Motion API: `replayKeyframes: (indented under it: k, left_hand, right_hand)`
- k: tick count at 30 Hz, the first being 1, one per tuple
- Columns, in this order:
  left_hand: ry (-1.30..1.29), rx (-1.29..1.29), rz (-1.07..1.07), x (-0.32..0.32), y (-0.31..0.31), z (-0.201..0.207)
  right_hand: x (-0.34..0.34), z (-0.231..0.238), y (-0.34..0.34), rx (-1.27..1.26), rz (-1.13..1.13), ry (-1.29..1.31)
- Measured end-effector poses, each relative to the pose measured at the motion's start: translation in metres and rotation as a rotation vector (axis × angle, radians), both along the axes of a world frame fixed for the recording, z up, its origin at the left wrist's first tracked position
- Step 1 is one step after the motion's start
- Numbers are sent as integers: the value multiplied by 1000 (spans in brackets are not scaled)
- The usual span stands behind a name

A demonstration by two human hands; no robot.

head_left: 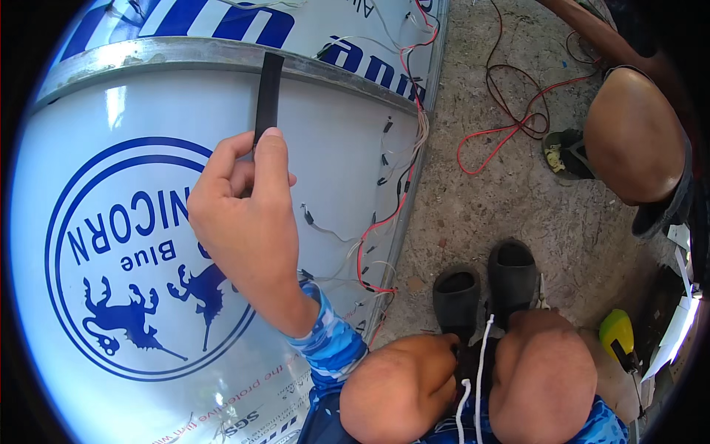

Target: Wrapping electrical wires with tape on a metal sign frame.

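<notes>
My left hand (255,214) pinches a flat black strip (269,92) between thumb and fingers. The strip points away from me, and its far end overlaps a grey metal bar (185,53). Beneath the hand lies a large white panel (111,399) printed with a blue round emblem. Along the panel's right side, several thin wires (333,233) with small dark ends come out of it. A red and black wire pair (376,226) runs down that edge. My right hand does not show.
Concrete floor (458,207) borders the panel, with a loose loop of red and black cable (510,126). At the right is another person's knee (636,140) and sandaled foot (568,155). My dark slides (456,296) stand on the floor near a yellow-green object (616,333).
</notes>
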State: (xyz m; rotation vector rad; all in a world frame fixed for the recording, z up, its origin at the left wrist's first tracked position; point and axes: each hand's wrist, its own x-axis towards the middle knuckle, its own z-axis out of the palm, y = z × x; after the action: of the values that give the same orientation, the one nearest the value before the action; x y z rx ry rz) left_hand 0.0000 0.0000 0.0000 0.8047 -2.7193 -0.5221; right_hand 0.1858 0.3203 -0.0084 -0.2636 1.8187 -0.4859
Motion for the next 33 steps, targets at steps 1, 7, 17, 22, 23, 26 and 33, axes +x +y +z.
replayKeyframes:
  k: [1, 7, 17, 22, 23, 26, 33]
  left_hand:
    - [25, 22, -73, -10, 29, 4]
    - [87, 152, -204, -33, 69, -4]
    - [101, 238, -196, -35, 68, 5]
    - [76, 299, -179, -52, 63, 2]
    - [82, 308, -188, -55, 63, 3]
    - [12, 279, -269, -60, 59, 14]
    - [-43, 30, -549, -53, 118, 33]
  right_hand:
    - [17, -26, 18, 54, -131, 76]
    - [173, -232, 144, 287, -652, 464]
    - [177, -234, 164, -253, -1313, 465]
    - [94, -201, 130, -444, -1095, 462]
    - [81, -183, 125, -503, -1177, 309]
    - [59, -165, 127, -601, -1147, 332]
    - [36, -135, 134, -827, -969, 393]
